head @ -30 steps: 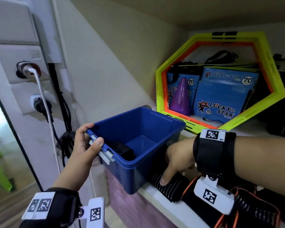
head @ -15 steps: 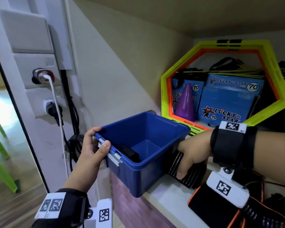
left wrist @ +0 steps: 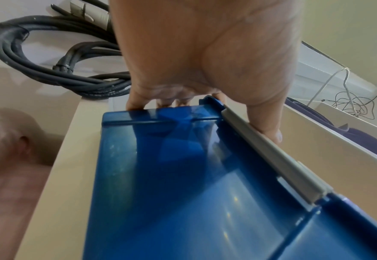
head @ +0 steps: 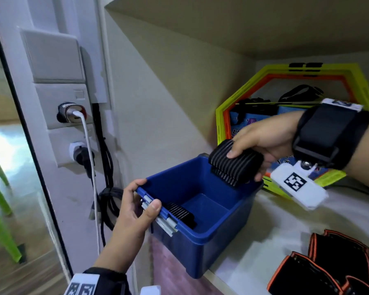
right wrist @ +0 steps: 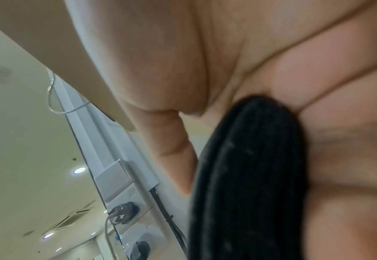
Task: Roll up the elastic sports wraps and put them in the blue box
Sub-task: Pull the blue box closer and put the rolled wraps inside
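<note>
Orange-trimmed black sleeves (head: pixel 337 267) lie nearest on the pale shelf (head: pixel 271 226). The left hand (head: pixel 134 213) grips the blue box (head: pixel 200 211) (one rolled wrap (head: pixel 180 212) inside). The right hand (head: pixel 262 141), previously pressing the striped wrap (head: pixel 234 165) on the shelf, now clutches it above the box's far rim, before the hexagonal frames (head: pixel 256 86).

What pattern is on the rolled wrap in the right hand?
Black with thin grey stripes on the rolled wrap; head view shows it best.

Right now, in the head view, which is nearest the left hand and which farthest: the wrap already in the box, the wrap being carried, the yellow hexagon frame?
From the left hand, gripping the blue box rim:
1. Wrap in the box, just right of the thumb.
2. Carried wrap, in the right hand over the far rim.
3. Yellow hexagon frame, behind on the shelf.
</note>
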Available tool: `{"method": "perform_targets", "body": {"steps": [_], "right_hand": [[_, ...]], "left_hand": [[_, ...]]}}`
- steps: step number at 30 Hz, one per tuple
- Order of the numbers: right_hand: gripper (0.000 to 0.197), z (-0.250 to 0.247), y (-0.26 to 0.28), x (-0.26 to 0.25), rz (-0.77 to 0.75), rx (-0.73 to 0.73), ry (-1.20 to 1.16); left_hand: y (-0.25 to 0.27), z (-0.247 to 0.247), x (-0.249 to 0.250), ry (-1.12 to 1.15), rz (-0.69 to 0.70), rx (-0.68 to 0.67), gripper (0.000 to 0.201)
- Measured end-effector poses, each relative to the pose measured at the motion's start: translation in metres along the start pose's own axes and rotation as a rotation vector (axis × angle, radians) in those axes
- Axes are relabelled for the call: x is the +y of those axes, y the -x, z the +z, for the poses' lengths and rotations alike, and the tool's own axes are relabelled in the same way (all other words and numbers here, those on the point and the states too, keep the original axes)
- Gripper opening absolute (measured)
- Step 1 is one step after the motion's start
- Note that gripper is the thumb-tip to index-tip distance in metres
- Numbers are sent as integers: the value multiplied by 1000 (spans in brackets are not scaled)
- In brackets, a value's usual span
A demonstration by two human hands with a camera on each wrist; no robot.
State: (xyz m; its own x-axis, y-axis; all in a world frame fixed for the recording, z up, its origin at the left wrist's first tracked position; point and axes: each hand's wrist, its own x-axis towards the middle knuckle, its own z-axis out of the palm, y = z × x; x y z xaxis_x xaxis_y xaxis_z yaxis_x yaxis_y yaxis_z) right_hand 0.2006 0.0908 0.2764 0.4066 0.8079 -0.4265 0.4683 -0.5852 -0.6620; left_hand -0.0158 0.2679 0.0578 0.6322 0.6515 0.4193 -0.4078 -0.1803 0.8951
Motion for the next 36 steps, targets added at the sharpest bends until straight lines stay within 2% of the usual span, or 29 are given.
{"method": "perform_targets", "body": {"steps": [1, 3, 8, 10, 12, 15, 18, 24, 28, 31, 36], "right_hand": [[26, 2, -9, -6, 21, 0, 6], [43, 10, -30, -18, 87, -33, 78], [71, 26, -88, -32, 246, -43, 367], [59, 31, -108, -34, 271, -77, 398], [32, 39, -122, -37, 273, -96, 438], [15, 47, -143, -40, 284, -95, 536], [24, 51, -158, -46, 278, -100, 661], [13, 61, -179, -30, 326, -151, 739], [24, 66, -184, -22, 317, -180, 715], [12, 69, -184, -25, 314, -201, 745], [26, 78, -182, -28, 315, -161, 899]], "left_hand": [[0, 1, 0, 1, 4, 1, 68], [0, 2, 0, 19, 11, 2, 68], [-1, 2, -4, 79, 18, -5, 69], [-3, 1, -9, 89, 25, -8, 69], [-4, 1, -11, 119, 14, -2, 69], [-6, 2, -12, 154, 20, -11, 67], [-7, 2, -15, 183, 42, -2, 67], [-7, 2, -17, 210, 26, -17, 68], [-6, 2, -17, 192, 22, -18, 70], [-5, 2, -16, 197, 11, -12, 71], [-4, 3, -15, 172, 24, -15, 72]]}}
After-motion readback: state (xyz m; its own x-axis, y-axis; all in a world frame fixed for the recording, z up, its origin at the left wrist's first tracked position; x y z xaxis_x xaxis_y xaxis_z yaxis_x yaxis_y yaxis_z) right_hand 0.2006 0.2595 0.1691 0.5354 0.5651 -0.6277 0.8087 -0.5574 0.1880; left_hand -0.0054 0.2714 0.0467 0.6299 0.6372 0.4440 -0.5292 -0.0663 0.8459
